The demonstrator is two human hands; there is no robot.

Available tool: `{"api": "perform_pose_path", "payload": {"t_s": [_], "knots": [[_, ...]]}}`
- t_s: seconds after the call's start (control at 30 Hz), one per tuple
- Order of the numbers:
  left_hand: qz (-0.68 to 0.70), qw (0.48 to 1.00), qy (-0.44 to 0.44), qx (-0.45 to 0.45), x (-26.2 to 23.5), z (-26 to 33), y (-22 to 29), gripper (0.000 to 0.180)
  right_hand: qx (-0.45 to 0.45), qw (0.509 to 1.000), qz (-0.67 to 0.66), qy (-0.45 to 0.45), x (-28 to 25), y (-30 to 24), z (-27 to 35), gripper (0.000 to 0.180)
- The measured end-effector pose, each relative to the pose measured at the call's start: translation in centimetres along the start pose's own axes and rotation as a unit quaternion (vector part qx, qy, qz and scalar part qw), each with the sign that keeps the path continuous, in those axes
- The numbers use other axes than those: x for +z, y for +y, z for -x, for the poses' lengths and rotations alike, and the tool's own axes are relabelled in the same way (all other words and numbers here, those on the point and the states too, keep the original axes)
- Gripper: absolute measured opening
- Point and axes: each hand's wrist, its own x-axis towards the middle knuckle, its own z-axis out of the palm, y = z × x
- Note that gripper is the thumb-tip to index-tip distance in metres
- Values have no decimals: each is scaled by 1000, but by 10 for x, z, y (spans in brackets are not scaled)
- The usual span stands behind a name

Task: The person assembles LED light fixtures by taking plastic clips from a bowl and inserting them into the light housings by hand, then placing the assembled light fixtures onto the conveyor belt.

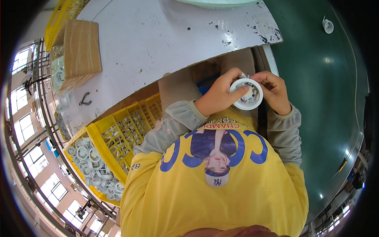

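Note:
A round white downlight housing (257, 98) with a small circuit board inside is held in front of my body, beyond the table's edge. My left hand (222, 93) grips it from the left, the thumb lying across the board within the ring. At its upper right side, my right hand (275, 91) has thumb and forefinger pinched together by the rim. A small bit shows at those fingertips, too small to make out. The fingers behind the housing are hidden.
A yellow crate (96, 138) full of white lamp housings stands at the left. On the white table (158, 43) lie pliers (85, 99) and an open cardboard box (81, 47). A green surface (316, 98) at right bears another white lamp part (327, 26) and a yellow-handled tool (344, 162).

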Motion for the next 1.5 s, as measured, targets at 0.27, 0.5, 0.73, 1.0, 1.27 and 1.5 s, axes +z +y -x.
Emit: {"api": "perform_pose_path", "payload": {"t_s": [0.27,0.5,0.73,1.0,1.27,1.5], "knots": [[-11,995,-85,-55,-7,0,9,23,27,998,7,-59,-3,-4,2,13],[17,993,-103,-56,-9,3,4,19,10,997,-25,-75,1,-6,5,15],[19,994,-101,-29,-7,6,4,18,46,988,-123,-86,0,-12,5,23],[-8,996,-80,-27,-4,6,7,18,51,992,-19,-112,0,-16,3,19],[4,993,-115,-10,-6,4,2,17,-14,986,132,-97,3,-23,1,16],[-3,991,-128,-41,-10,7,-3,18,28,984,145,-104,9,-17,2,15]]}}
